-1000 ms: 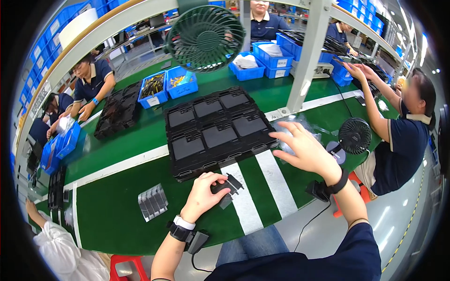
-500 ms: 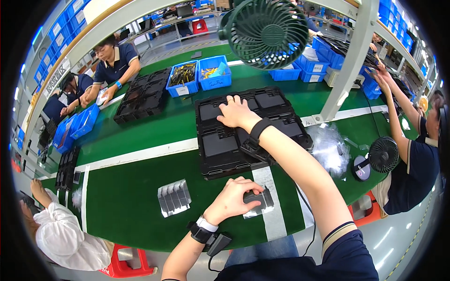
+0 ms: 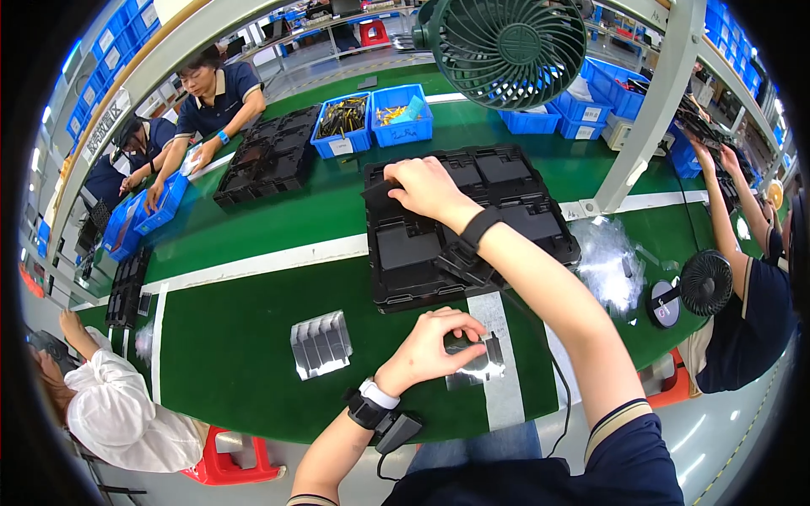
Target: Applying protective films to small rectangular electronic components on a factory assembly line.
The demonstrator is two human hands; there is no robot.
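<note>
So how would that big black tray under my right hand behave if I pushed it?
The black tray would probably slide rather than tip, being broad and low. Its ribbed moulding suggests it's fairly stiff. The flat dark panels in it might shift if it tilts, since they look uncovered.

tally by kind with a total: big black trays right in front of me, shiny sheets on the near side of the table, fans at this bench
big black tray: 1
shiny sheets: 2
fans: 2, a green fan and a black fan
total: 5
</note>
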